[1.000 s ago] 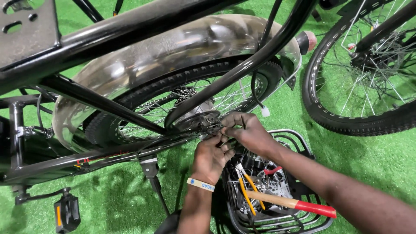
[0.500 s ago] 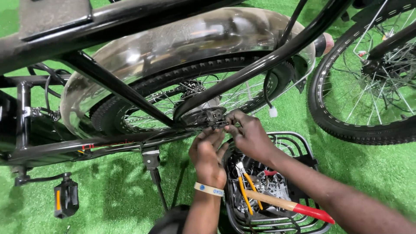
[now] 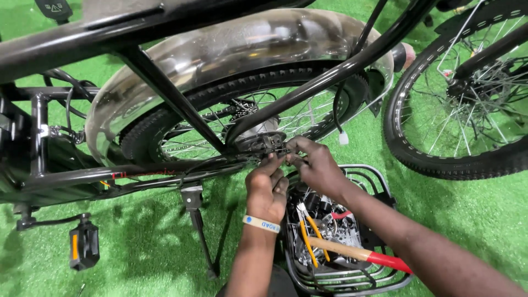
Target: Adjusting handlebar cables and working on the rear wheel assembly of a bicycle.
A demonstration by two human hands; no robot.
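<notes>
Both hands met at the rear axle fitting of the black bicycle. Left hand pinched the small part from below with fingertips together; right hand gripped it from the side, steadying it. A wire basket of tools lay directly beneath, within reach.

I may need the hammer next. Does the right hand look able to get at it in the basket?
Probably yes. The hammer lies on top of the tools in the wire basket, handle exposed, just below the right hand, which is busy at the rear axle.
</notes>
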